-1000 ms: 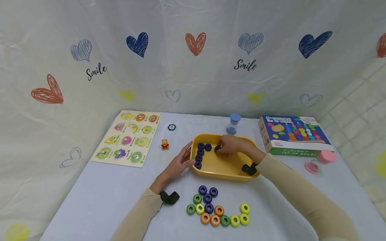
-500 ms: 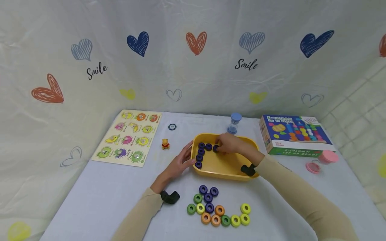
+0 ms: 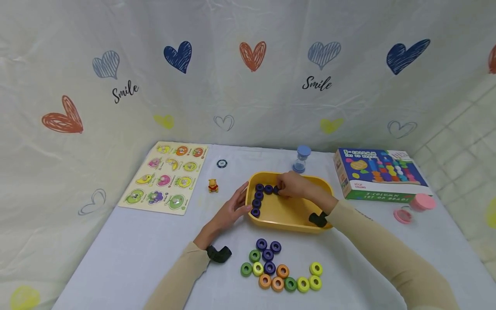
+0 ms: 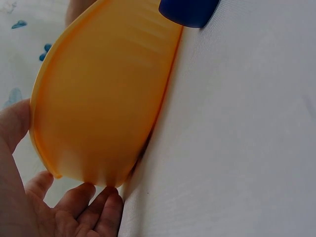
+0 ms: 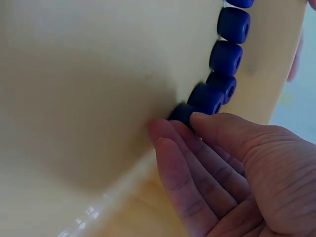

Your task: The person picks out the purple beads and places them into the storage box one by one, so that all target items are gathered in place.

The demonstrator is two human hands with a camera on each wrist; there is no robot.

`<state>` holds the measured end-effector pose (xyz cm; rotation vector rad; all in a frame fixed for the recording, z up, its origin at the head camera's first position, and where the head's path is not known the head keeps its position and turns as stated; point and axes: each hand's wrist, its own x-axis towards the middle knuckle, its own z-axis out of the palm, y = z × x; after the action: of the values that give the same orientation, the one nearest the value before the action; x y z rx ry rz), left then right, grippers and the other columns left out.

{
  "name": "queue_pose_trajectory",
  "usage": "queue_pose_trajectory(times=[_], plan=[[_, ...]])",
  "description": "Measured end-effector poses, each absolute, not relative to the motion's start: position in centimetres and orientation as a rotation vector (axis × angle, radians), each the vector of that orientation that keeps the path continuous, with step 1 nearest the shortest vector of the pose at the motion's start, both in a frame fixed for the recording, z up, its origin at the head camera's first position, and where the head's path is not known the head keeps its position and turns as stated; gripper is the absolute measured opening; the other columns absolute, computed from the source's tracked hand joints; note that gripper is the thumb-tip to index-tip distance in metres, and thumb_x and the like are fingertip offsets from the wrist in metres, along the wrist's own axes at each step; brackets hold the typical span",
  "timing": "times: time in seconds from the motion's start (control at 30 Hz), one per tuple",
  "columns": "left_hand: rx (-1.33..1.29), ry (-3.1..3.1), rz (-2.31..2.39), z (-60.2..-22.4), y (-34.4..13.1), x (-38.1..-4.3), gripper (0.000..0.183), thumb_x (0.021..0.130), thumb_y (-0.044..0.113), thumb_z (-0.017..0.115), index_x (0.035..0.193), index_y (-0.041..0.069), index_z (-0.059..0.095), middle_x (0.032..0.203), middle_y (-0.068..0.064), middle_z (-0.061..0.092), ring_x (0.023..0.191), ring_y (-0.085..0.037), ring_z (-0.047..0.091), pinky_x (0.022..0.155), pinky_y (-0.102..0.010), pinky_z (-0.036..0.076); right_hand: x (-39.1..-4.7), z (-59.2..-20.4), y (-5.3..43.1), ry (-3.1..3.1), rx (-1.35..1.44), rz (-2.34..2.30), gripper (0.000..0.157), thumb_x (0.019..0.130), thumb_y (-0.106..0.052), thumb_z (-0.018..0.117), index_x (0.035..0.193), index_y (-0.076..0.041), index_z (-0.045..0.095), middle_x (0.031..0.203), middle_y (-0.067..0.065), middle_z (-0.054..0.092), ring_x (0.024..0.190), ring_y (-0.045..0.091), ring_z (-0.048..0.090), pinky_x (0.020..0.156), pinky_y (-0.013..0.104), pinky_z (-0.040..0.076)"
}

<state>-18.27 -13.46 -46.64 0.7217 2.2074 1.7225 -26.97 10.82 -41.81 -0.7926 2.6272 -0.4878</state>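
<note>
Yellow tray [image 3: 288, 212] holds dark-blue rings [image 5: 224, 58], right hand [image 3: 293, 185] pinching one, left hand [image 3: 228, 212] spread against the tray.

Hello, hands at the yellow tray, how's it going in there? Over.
Left hand touching left end of tray. Right hand pinching a dark blue ring inside. Five other rings in a bent line. Nothing visibly in the way.

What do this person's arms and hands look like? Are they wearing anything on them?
The left sleeve and right sleeve are long and beige; the right has a small dark marking, too tiny to read. By the end of each sleeve sits a black, angular piece. The left hand and right hand wear no gloves.
</note>
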Motion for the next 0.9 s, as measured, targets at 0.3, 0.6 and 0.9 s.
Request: queue_pose_trajectory(times=[0.3,0.6,0.9], plan=[[0.671,2.23,1.734,-48.5,-13.5,-19.1,0.068,0.092,0.021,0.051,0.145,0.029,0.01,0.147,0.001,0.023,0.13,-0.015,0.03,0.105,-0.039,0.025,-24.8,-39.0,11.0,2.653,-0.797,-0.494,0.009,0.086,-0.017,0.061,0.088,-0.008,0.059,0.07,0.0,0.058,0.054,0.011,0.055,0.051,0.022,0.048],[0.63,2.265,1.742,-49.7,-13.4,-19.4,0.067,0.091,0.026,0.053,0.143,0.035,0.012,0.145,0.008,0.026,0.128,-0.011,0.032,0.105,-0.038,0.026,-19.8,-37.6,10.6,2.697,-0.98,-0.455,0.008,0.084,-0.025,0.063,0.088,-0.018,0.062,0.067,-0.01,0.053,0.059,0.008,0.048,0.056,0.02,0.045],[0.677,2.199,1.717,-47.1,-13.5,-18.4,0.068,0.093,0.017,0.049,0.146,0.018,0.008,0.147,-0.01,0.021,0.13,-0.024,0.029,0.105,-0.043,0.024,-15.1,-38.3,10.1,2.631,-0.995,-0.438,0.008,0.083,-0.027,0.065,0.089,-0.021,0.062,0.06,-0.014,0.05,0.056,0.004,0.046,0.054,0.017,0.043]])
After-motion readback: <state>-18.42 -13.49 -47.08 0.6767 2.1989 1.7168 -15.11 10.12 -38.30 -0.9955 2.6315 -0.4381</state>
